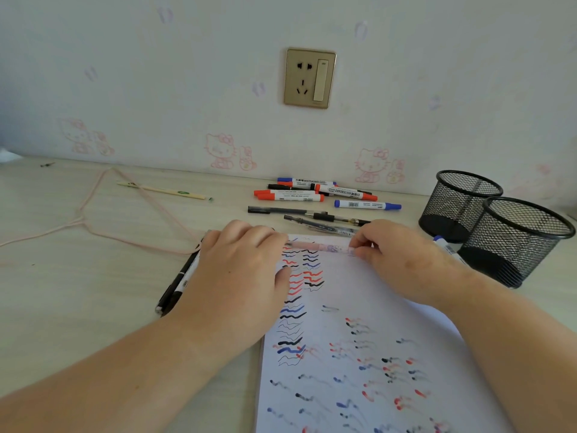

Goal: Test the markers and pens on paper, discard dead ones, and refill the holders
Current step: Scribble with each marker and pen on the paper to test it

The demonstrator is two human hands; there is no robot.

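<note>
A pale pink pen (pixel 318 246) lies level above the top of the white paper (pixel 359 295); my left hand (pixel 240 260) grips its left end and my right hand (pixel 402 260) pinches its right end. The paper carries several red, blue and black squiggles. Beyond it lies a pile of red, blue and black whiteboard markers (pixel 299 190), a lone blue marker (pixel 367 205) and several dark gel pens (pixel 312 215). Two black mesh holders (pixel 459 201) (pixel 524 239) stand at the right. Black pens (pixel 176 285) lie left of my left hand.
A pink cord (pixel 103 210) loops over the left of the wooden desk, with a thin stick (pixel 162 190) behind it. A blue-capped marker (pixel 448 246) lies at the foot of the holders. The wall with a gold socket (pixel 309 78) closes off the desk's far edge.
</note>
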